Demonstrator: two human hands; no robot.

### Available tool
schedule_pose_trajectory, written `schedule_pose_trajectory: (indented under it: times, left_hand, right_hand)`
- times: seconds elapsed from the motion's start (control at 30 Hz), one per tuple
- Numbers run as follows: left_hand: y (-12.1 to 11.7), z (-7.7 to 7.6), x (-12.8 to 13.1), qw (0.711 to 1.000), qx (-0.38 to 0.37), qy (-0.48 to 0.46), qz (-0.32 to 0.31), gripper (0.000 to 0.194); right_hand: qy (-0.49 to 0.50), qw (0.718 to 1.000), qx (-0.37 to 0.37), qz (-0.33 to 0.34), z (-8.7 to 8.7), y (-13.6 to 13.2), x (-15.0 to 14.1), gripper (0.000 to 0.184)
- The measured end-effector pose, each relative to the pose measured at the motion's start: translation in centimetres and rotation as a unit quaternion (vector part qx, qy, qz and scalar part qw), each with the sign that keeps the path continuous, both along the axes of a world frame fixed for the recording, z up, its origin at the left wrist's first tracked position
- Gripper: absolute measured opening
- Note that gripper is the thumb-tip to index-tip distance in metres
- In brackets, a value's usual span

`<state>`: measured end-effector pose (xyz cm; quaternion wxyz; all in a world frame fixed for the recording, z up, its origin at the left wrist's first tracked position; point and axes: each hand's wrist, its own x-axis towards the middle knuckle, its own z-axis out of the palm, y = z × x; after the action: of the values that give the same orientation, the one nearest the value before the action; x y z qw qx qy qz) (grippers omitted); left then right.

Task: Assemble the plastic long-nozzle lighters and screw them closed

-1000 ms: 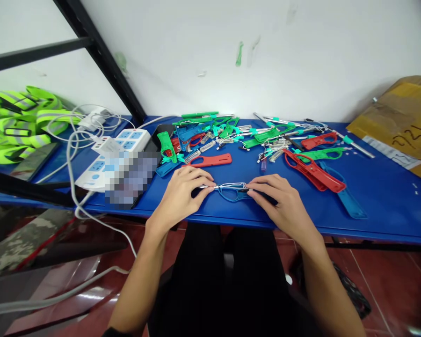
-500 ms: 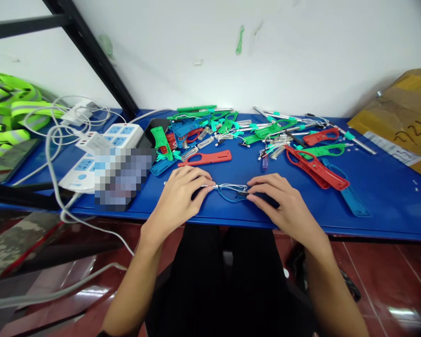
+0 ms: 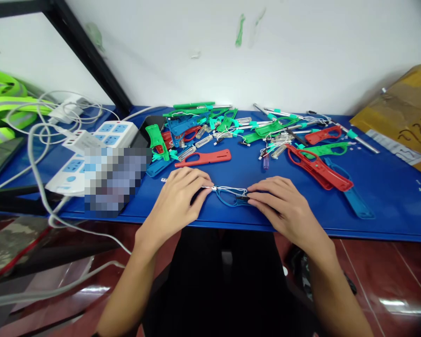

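On the blue tabletop in front of me lies a blue lighter shell, its finger loop showing between my hands. My left hand pinches a thin metal lighter tube at the shell's left end; the tube's tip pokes out beyond the knuckles. White wires run from the tube across the loop toward the right. With thumb and fingertips, my right hand grips a small black igniter at the shell's right part. The palms hide the rest of the shell.
Behind my hands lies a red lighter shell, with a pile of green, blue and clear lighter parts beyond. Red shells lie at right, near a cardboard box. A power strip and phone are at left.
The view has shifted slightly to the right. Both hands stay over the blue shell; the right fingertips have shifted slightly around the black igniter, which tilted and now lies more level.
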<state>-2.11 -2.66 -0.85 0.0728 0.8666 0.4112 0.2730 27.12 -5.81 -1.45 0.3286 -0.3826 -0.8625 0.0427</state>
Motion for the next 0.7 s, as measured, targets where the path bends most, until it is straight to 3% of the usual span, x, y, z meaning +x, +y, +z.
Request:
schedule_pose_trajectory:
  times: [0.13, 0.27, 0.43, 0.7]
  left_hand:
    - [0.2, 0.3, 0.6, 0.998, 0.029, 0.055, 0.005, 0.018]
    - [1.1, 1.2, 1.6, 0.993, 0.067, 0.078, -0.057, 0.022]
    - [2.4, 1.9, 2.8, 0.987, 0.037, 0.106, -0.112, 0.023]
    - [2.9, 1.1, 4.0, 0.991, -0.005, 0.089, -0.097, 0.017]
  right_hand:
    - [-0.012, 1.000, 0.024, -0.004, 0.0, 0.1, -0.1, 0.012]
    - [-0.014, 1.000, 0.013, -0.017, -0.1, 0.2, -0.1, 0.014]
    - [-0.011, 1.000, 0.020, -0.015, 0.1, 0.1, -0.2, 0.016]
    - [0.017, 0.998, 0.053, 0.009, 0.6, 0.1, -0.4, 0.011]
